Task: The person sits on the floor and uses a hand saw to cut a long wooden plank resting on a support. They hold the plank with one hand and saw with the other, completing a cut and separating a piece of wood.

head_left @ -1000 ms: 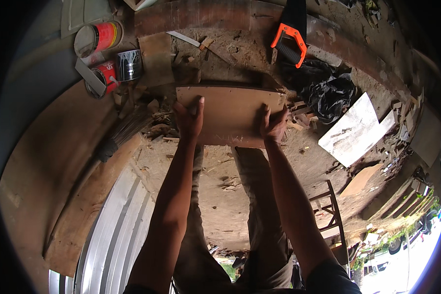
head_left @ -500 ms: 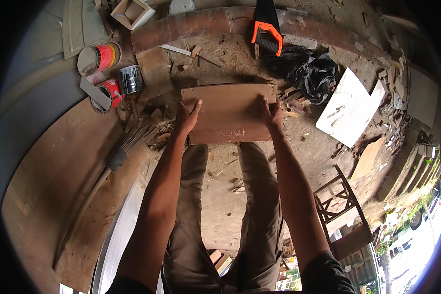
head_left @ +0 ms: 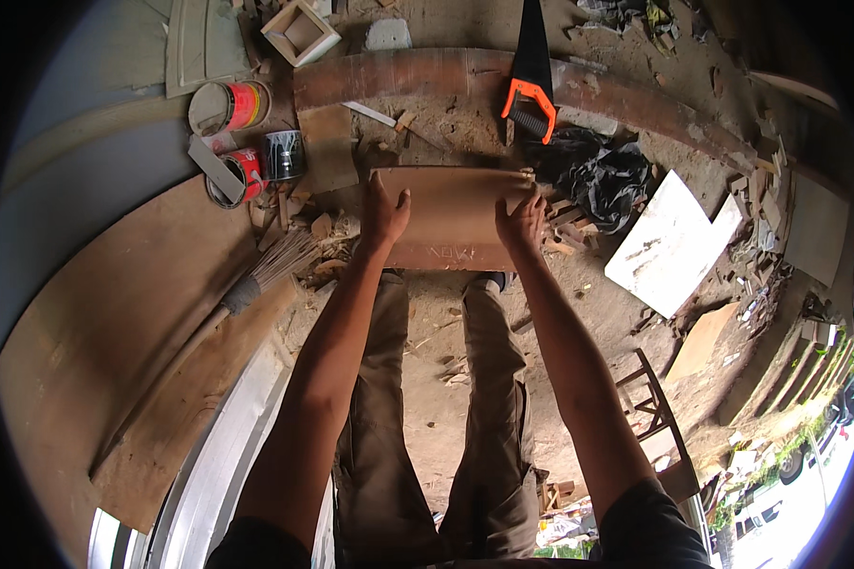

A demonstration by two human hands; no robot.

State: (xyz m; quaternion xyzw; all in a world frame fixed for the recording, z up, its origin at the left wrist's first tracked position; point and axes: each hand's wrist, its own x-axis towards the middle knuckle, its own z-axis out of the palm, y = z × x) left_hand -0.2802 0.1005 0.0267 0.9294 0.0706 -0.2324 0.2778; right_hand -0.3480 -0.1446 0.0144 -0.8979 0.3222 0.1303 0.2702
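Note:
A rectangular brown wooden board [head_left: 451, 213] is in front of me, with light scrawled marks along its near edge. My left hand [head_left: 386, 216] grips its left edge, thumb on the upper face and the other fingers partly hidden at the side. At the right edge, my right hand [head_left: 520, 223] is closed on the board, its thumb on the face and its bent fingers by the edge. What lies under the board is hidden.
Beyond the board are a handsaw [head_left: 531, 95] with an orange handle and a crumpled black plastic bag [head_left: 598, 180]. Paint cans [head_left: 230, 106] and a stick broom [head_left: 242, 292] are at left. A white panel [head_left: 669, 245] and a wooden chair [head_left: 659, 422] are at right.
My view has shifted, so the surroundings sit lower in the picture. My right hand has come inward over the board's right part, and its fingers show more. My left hand still grips the board.

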